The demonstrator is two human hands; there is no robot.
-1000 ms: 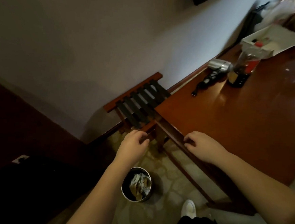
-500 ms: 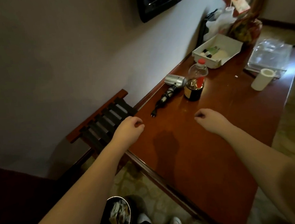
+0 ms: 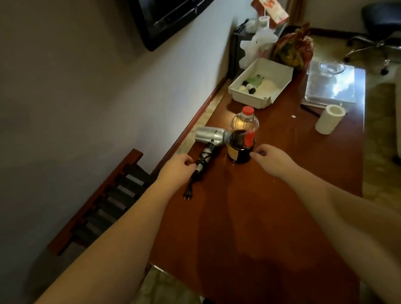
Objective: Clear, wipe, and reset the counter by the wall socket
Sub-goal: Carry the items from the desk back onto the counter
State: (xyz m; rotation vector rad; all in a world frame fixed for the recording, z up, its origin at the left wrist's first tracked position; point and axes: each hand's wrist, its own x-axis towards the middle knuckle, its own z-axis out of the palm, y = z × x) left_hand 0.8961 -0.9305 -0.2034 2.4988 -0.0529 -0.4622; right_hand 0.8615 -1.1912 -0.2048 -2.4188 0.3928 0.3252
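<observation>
- Reaching over the near end of the counter (image 3: 260,219), both bare forearms stretch forward; dark wood top, glossy, shadows of the arms on it.
- Left hand (image 3: 175,167): fingers curled, grip closing at the cord-wrapped handle of the hair dryer (image 3: 211,139); cannot tell if it actually clamps the handle or only touches it.
- Dryer plug (image 3: 187,196) lies loose on the counter, just under the left wrist.
- Right hand (image 3: 270,158): fingers curled together, nothing in the grip, fingertips just beside the base of the bottle (image 3: 242,136).
- Bottle stands upright, red cap, dark liquid in the lower part; touching or nearly touching the dryer's silver nozzle.
- Luggage rack (image 3: 107,202) with dark straps sits left of the counter, against the wall.
- Mid counter: white roll (image 3: 329,119) upright near the right edge, well apart from the bottle.
- White tray (image 3: 245,93) behind the bottle, small toiletry bottles inside.
- Clear plastic sheet with a glass bowl (image 3: 332,67) on it, right of the tray.
- Far end is crowded: white plastic bag (image 3: 256,45), colourful bag (image 3: 293,48), red-and-white carton (image 3: 269,7).
- TV (image 3: 173,7) on the wall above; office chair (image 3: 386,22) on the floor beyond.
</observation>
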